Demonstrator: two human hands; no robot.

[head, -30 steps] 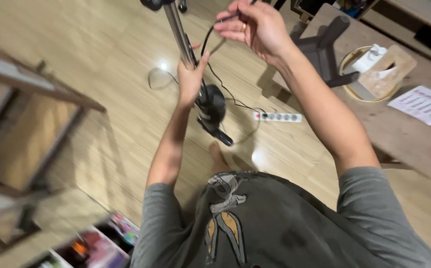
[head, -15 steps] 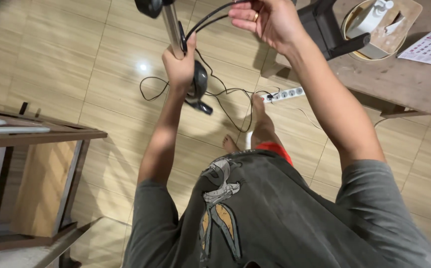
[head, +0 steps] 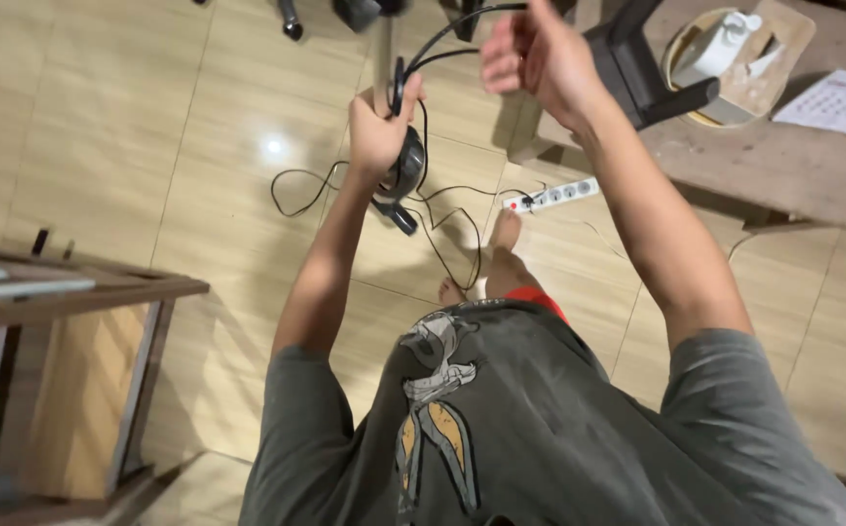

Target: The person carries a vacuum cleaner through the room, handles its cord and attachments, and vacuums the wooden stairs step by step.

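My left hand [head: 380,125] grips a grey metal stand pole [head: 382,58] that rises toward the top of the view. A black round base part [head: 405,175] of the stand shows just below that hand. My right hand [head: 538,56] is raised to the right of the pole, fingers curled around a thin black cable [head: 452,29] that loops from the pole's top. More of the cable lies in loose curls on the tiled floor [head: 150,146] below.
A white power strip [head: 551,195] lies on the floor by my bare foot [head: 503,255]. A wooden table [head: 793,166] at the right carries a round tray [head: 735,58] and a paper sheet [head: 837,101]. A wooden shelf frame [head: 63,292] stands at left.
The view has swung left and down; pole and hands sit further right in the frame. My right hand has moved nearer the pole top with the cable. My left hand keeps its grip.
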